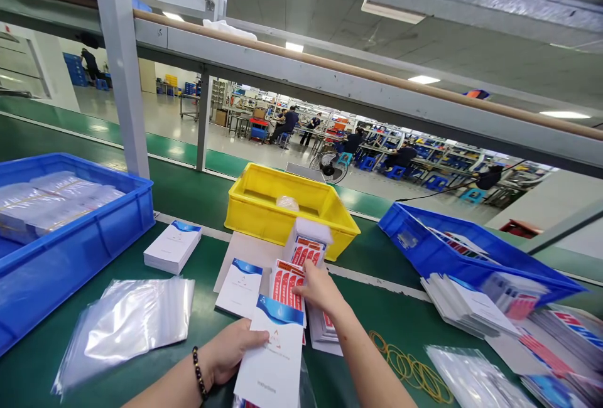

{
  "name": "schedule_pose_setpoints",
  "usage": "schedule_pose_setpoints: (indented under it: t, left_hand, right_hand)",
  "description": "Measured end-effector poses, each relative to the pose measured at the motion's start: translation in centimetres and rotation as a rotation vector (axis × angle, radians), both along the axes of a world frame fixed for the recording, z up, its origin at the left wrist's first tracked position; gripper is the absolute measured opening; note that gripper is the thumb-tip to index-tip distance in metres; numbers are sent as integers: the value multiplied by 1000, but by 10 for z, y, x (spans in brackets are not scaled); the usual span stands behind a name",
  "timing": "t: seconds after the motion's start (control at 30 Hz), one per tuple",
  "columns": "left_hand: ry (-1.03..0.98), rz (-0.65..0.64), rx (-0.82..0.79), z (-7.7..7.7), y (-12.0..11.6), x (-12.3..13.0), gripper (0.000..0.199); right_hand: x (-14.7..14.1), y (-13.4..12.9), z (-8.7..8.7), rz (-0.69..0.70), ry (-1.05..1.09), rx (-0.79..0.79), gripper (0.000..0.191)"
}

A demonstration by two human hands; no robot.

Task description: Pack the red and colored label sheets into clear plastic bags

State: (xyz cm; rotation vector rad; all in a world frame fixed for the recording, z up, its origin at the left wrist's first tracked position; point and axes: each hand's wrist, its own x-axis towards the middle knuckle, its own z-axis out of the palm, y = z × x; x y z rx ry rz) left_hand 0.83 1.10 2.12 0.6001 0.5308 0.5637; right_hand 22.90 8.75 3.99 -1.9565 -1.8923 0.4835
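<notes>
My left hand (pixel 230 351), with a beaded bracelet at the wrist, is closed on a white instruction booklet (pixel 273 367) with a blue wavy top; its thumb lies across the cover. Red printing and clear plastic peek out beneath the booklet. Just beyond, my right hand (pixel 323 289) pinches a red-and-white printed card (pixel 282 284) at its right edge. That card partly overlaps a stack of similar cards (pixel 325 326). Further back, more red-and-white cards (pixel 308 251) stand against the yellow bin. Another instruction booklet (pixel 239 289) lies left of the card in my right hand.
A yellow bin (pixel 254 220) stands behind my hands. Blue bins (pixel 94 238) flank the green work surface. Left are a booklet stack (pixel 172 248) and clear plastic bags (pixel 136 320). Right are rubber bands (pixel 409 364), more bags (pixel 471 376) and booklets (pixel 464 307). A metal post (pixel 120 69) rises left.
</notes>
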Motion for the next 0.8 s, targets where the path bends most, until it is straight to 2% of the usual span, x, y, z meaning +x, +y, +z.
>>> schedule_pose_setpoints:
  t: [0.1,0.13,0.23,0.33,0.4,0.47,0.57,0.7,0.8]
  left_hand:
    - [9,-18,-11,0,0,-1,39]
    - [14,-34,-17,0,1,-1,40]
    - [25,-52,-30,-5,2,-1,40]
    - [22,-7,-56,-12,3,2,40]
    - [1,17,-91,-14,3,4,43]
    - [-33,34,-117,-14,2,6,49]
    - [-65,53,-103,-14,1,8,55]
    - [-51,-4,76,-18,0,8,45]
    - [9,9,123,-20,1,7,44]
  right_hand:
    - [10,-3,-1,27,217,37,14]
    - [16,-5,-1,32,301,56,15]
    - [34,-14,5,-25,545,134,34]
    - [41,-33,11,-115,720,180,46]
    - [34,-49,12,-124,847,108,49]
    - [17,-64,8,-80,996,-55,50]
    - [-12,-80,-5,11,1042,-238,50]
    - [-34,-85,-25,-23,994,-255,47]
    - [-33,-83,-33,-116,1033,-114,51]
